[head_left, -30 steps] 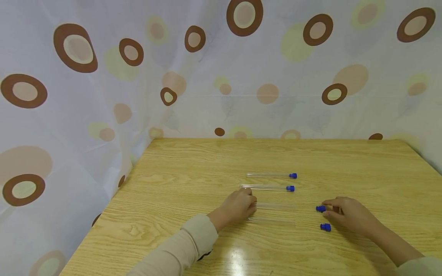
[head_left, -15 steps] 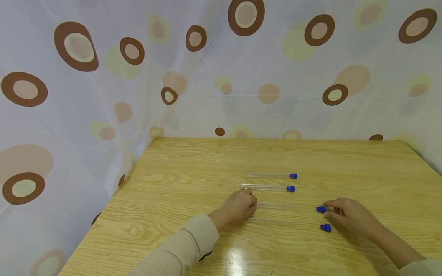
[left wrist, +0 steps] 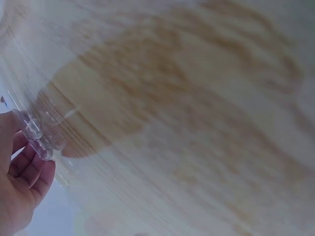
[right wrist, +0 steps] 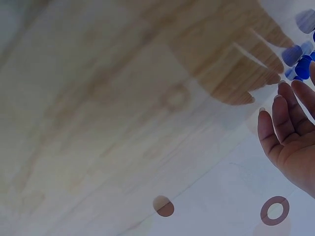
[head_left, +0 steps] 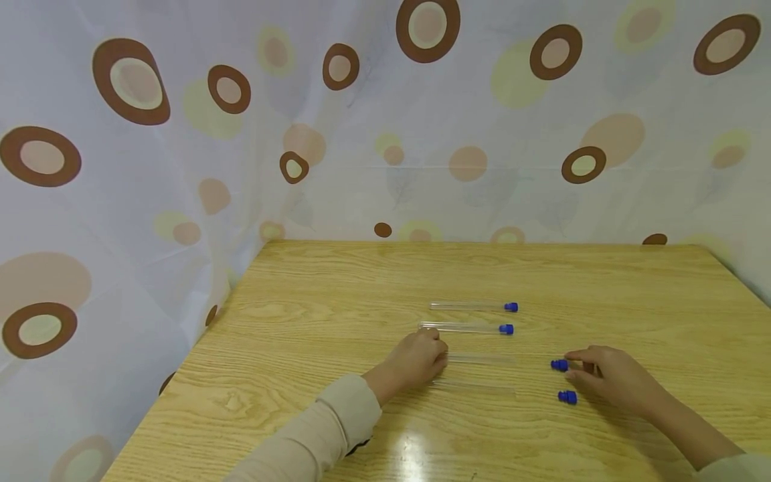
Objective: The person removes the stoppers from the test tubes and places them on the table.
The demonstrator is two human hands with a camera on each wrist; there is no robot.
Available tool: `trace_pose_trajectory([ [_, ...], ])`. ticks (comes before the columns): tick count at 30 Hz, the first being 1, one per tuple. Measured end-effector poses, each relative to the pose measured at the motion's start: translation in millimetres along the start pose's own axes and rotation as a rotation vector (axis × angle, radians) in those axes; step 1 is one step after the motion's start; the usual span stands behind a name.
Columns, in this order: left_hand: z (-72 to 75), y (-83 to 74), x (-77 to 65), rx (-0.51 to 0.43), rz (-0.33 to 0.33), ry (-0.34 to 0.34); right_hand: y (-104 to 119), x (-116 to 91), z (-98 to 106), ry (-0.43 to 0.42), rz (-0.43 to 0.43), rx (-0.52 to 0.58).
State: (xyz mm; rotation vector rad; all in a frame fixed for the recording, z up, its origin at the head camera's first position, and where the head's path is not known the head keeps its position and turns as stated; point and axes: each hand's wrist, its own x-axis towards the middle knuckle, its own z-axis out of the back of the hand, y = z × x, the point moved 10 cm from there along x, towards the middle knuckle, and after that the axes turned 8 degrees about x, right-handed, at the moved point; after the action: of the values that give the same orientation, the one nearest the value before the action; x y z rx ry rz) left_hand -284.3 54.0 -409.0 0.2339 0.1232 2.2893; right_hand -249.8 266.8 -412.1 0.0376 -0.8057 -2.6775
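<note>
My left hand [head_left: 417,358] bends its fingers round the left end of a clear test tube [head_left: 480,359]; in the left wrist view rounded glass ends [left wrist: 44,150] show between thumb and fingers. Just nearer lies another uncapped test tube [head_left: 474,385], its left end beside that hand. My right hand [head_left: 617,375] has thumb and index fingertips on either side of a blue cap [head_left: 559,365] on the table, the other fingers loosely bent. In the right wrist view the fingertips reach close to blue caps [right wrist: 302,69]. A second blue cap [head_left: 567,397] lies nearer, below the thumb.
Farther back, two test tubes with blue caps, a far one [head_left: 466,306] and a nearer one [head_left: 460,327], lie parallel on the wooden table [head_left: 325,288]. A patterned curtain [head_left: 361,120] hangs behind the table and along its left side.
My right fingertips have shifted very slightly right relative to the cap. The left hand, tubes and caps stay in place.
</note>
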Motion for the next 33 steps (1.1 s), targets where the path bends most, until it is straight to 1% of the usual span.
trace_pose_trajectory([
  [4,1.4,-0.6,-0.3,0.003,-0.009,-0.008,0,-1,0,0.006,-0.014,0.004],
  [10,4.1,-0.4,-1.4,-0.018,-0.020,-0.023,0,-1,1,0.004,-0.023,0.005],
  [14,8.6,0.7,-2.5,-0.021,-0.018,-0.026,2,0,3,-0.023,-0.004,0.004],
  [17,12.4,2.1,-3.2,0.000,-0.013,-0.032,4,1,5,-0.044,0.021,0.005],
  [20,16.0,4.0,-3.4,0.038,-0.013,-0.060,6,2,8,-0.059,0.033,-0.008],
  [22,19.5,6.3,-3.6,0.055,-0.008,-0.097,8,4,10,-0.060,0.034,-0.014],
  [26,27.3,11.7,-4.0,0.030,0.003,-0.187,13,10,14,-0.079,0.040,-0.029],
  [28,30.6,15.3,-4.2,0.031,0.012,-0.228,18,13,16,-0.094,0.058,-0.027],
  [31,31.5,22.8,-4.6,0.023,0.048,-0.236,24,17,19,-0.104,0.065,-0.025],
  [33,31.1,28.1,-5.3,0.009,0.073,-0.221,28,21,20,-0.101,0.058,-0.026],
])
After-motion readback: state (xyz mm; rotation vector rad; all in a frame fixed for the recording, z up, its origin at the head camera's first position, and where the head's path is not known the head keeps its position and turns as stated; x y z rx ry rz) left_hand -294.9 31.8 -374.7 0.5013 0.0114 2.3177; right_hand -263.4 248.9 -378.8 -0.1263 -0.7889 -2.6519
